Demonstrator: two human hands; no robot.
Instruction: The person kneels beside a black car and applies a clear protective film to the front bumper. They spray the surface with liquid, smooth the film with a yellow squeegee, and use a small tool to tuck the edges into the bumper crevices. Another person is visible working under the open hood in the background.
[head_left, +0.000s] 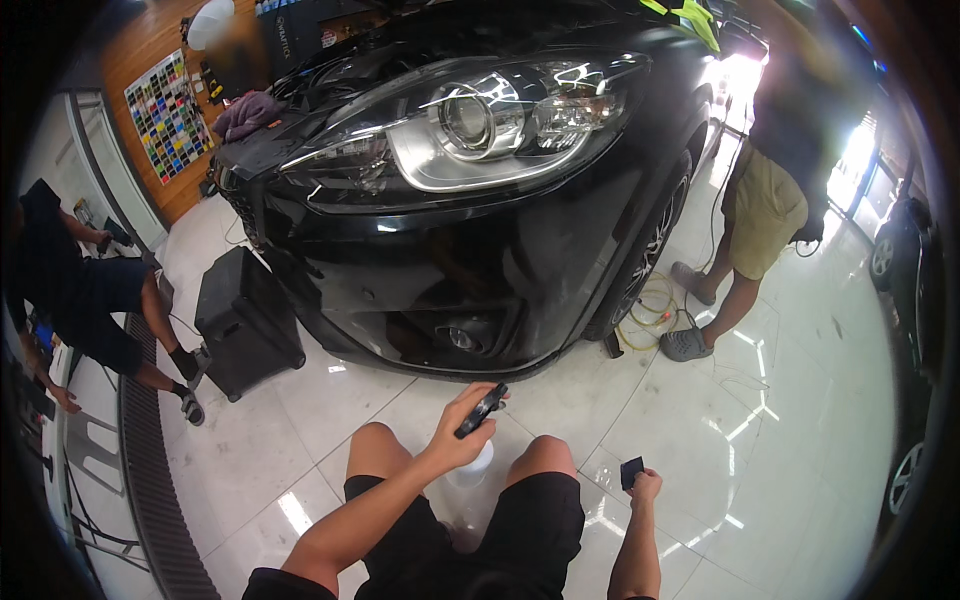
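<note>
My left hand (459, 431) is wrapped around what looks like a spray bottle (474, 463) with a black trigger head and a whitish body, held between my knees. Off to the right, my right hand (645, 485) pinches a small dark square sheet or pad (631, 473) by its edge; its material is unclear. Ahead of both hands stands the front corner of a black car, its glossy bumper (450, 262) reflecting the room. Above the bumper is a clear-lensed headlight (469, 124), and a round fog lamp (460, 338) sits low in it. Neither hand touches the car.
A black wheeled case (244, 322) stands left of the bumper. One person in dark clothes (82, 285) is at far left; another in khaki shorts (765, 210) stands by the front wheel (652, 247). A yellow hose (651, 307) coils on the tiled floor (300, 420).
</note>
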